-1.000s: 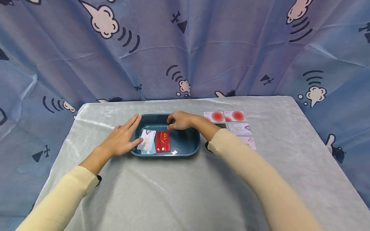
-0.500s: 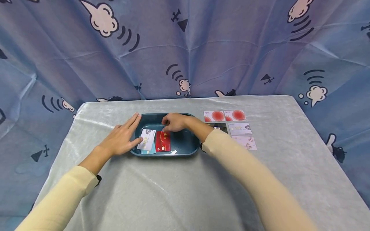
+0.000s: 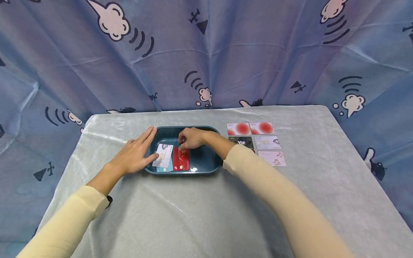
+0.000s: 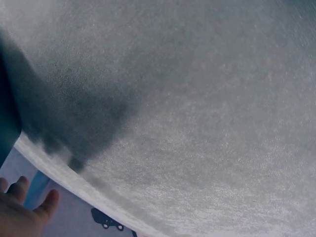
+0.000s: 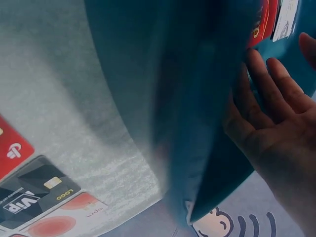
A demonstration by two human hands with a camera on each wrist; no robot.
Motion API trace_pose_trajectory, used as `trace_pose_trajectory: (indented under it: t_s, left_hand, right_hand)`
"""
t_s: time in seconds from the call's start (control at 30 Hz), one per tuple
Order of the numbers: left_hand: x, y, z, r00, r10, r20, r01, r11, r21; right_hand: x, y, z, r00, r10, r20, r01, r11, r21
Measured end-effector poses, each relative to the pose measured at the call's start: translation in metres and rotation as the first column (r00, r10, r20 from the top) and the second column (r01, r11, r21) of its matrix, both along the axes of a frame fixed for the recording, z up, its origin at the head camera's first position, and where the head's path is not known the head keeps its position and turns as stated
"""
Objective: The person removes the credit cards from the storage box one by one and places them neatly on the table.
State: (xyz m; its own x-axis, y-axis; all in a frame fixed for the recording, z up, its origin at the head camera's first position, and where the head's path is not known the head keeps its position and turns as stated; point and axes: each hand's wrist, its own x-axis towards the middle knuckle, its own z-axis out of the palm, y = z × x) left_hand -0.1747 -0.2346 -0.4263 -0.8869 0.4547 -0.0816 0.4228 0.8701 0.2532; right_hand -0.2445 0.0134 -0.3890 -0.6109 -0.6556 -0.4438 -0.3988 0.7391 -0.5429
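Note:
A dark teal rectangular tray stands on the table. Inside, on its left part, a white VIP card overlaps a light blue card, with a red VIP card beside them. My left hand rests on the tray's left rim, fingers straight, thumb reaching over the white card's edge. My right hand is down in the tray, fingertips right at the far edge of the red card. In the right wrist view, the fingers are loosely bent and the thumb is apart from them.
Right of the tray lie two cards with red circles, a black Vip card, a silver VIP card and a pink VIP card. Another red card shows in the right wrist view. A patterned curtain hangs behind the table.
My right hand has moved left and slightly nearer inside the tray, to the red card's far edge, uncovering more of the black and pink cards. The left hand stays put.

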Motion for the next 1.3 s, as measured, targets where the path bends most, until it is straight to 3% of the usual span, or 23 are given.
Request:
trace_pose_trajectory:
  t_s: [0.57, 0.97, 1.3]
  left_hand:
    - [0.000, 0.000, -0.001, 1.000, 0.004, 0.009, -0.004, 1.000, -0.003]
    - [0.000, 0.000, 0.001, 1.000, -0.001, 0.006, 0.001, 1.000, -0.007]
    - [0.000, 0.000, 0.000, 1.000, 0.005, 0.017, -0.005, 1.000, -0.009]
  right_hand:
    - [0.007, -0.006, -0.001, 0.999, 0.008, 0.042, -0.010, 0.999, 0.035]
    - [0.003, -0.012, 0.005, 0.986, 0.137, 0.099, -0.149, 0.982, 0.119]
    - [0.002, -0.016, 0.007, 0.985, 0.133, 0.113, -0.150, 0.976, 0.157]
